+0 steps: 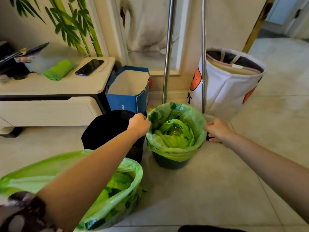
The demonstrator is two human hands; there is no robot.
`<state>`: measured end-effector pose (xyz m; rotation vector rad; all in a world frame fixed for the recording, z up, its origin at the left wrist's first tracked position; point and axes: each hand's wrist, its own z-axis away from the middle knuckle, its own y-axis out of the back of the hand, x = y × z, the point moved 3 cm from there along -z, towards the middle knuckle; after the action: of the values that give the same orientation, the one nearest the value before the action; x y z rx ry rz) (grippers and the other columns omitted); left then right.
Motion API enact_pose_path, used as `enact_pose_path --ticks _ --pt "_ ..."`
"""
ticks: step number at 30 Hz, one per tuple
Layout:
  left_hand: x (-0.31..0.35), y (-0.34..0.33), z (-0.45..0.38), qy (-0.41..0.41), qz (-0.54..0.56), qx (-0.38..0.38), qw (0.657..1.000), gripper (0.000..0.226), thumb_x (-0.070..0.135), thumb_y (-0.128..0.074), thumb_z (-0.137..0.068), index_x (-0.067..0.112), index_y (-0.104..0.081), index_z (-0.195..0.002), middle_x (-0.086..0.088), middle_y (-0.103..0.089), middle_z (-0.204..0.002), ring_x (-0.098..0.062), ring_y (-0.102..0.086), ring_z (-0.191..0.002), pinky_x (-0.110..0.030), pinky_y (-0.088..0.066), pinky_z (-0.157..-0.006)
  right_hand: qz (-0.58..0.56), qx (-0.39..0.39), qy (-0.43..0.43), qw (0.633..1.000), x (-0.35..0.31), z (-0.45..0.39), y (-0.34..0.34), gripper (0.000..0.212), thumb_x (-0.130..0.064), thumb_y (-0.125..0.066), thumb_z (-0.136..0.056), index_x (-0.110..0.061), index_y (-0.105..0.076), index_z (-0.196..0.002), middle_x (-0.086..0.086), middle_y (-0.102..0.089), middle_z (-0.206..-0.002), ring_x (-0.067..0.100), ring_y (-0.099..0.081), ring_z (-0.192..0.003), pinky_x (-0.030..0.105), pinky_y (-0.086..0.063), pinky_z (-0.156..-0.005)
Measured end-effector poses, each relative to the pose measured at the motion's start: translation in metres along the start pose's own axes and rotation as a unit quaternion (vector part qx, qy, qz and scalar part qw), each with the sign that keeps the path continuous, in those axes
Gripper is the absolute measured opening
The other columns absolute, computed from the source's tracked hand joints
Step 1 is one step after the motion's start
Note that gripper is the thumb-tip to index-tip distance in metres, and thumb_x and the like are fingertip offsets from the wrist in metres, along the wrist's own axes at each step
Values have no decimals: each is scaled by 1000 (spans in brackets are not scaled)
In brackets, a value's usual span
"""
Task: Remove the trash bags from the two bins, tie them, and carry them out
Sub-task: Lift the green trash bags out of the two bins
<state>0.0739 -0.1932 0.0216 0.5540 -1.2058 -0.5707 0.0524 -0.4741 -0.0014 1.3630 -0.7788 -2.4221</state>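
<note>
Green trash bag (175,148) lines the dark bin (170,162). Left hand (139,123) and right hand (216,130) each pinch its rim on opposite sides.

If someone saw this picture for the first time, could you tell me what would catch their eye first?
Most likely the bright green trash bag lining the dark bin at centre, with the left hand and right hand gripping its rim on opposite sides. Next, the second green bag, already out of its bin, lies open on the floor at lower left, just in front of the empty black bin.
</note>
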Motion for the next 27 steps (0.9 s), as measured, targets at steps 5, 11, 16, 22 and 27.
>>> enact_pose_path --ticks 5,11,16,22,27 --pt "-13 -27 -24 41 -27 -11 999 17 14 -57 -85 -1 -53 -91 -13 -58 -86 -34 -62 -90 -26 -38 -53 -36 -48 -63 996 17 -11 -13 25 -28 -61 -89 -7 -55 -102 14 -56 -106 33 -57 -98 43 -55 -75" --pt "-17 -51 -37 87 14 -32 996 20 6 -55 -83 -2 -60 -100 -14 -58 -89 -24 -55 -77 -31 -46 -59 -91 -89 -120 985 39 -22 -22 3 -4 -50 -90 -6 -50 -88 17 -60 -90 42 -64 -91 53 -55 -82" --pt "-9 -54 -34 163 184 -34 969 28 10 -59 -82 -1 -59 -108 -12 -61 -89 -23 -60 -78 -37 -56 -77 -69 -69 -102 990 32 -28 -9 8 -1 -47 -88 -8 -51 -86 16 -60 -83 28 -60 -70 37 -53 -58" --pt "-3 -77 -21 276 377 -105 878 58 49 -46 -92 17 -42 -140 -11 -59 -128 -36 -62 -107 -44 -52 -79 -38 -17 -92 995 33 -38 7 8 -1 -55 -86 -8 -52 -84 12 -57 -80 21 -53 -65 29 -47 -51" --pt "-9 -84 -23 301 406 -115 855 60 59 -35 -92 15 -52 -129 -14 -66 -111 -33 -66 -93 -50 -54 -80 -58 9 -64 996 26 -39 21 20 -22 -65 -85 -8 -58 -97 14 -61 -89 24 -56 -70 26 -46 -53"
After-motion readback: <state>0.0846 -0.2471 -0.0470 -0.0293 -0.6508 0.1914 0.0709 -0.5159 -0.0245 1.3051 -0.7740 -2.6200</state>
